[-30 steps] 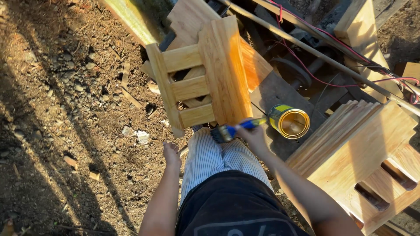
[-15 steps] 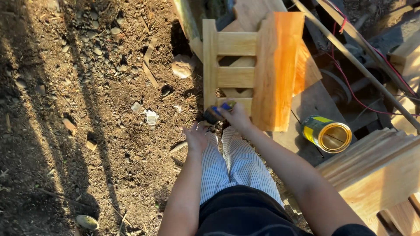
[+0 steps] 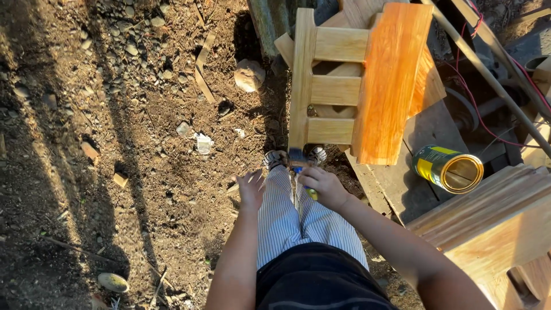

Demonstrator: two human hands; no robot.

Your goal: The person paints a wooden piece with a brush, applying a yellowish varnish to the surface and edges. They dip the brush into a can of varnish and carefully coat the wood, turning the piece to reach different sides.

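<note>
Brush (image 3: pixel 303 175) is being pinched in my right hand (image 3: pixel 322 186) below the wooden stool (image 3: pixel 350 86); left hand (image 3: pixel 251 188) spreading empty. I am advising even strokes along its lower rail.

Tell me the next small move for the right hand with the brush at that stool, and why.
Probably draw the brush up the pale leg of the stool. The right hand holds it at the leg's lower end; the seat board already looks glossy orange, while leg and rungs look bare. The left hand hangs open and free.
</note>
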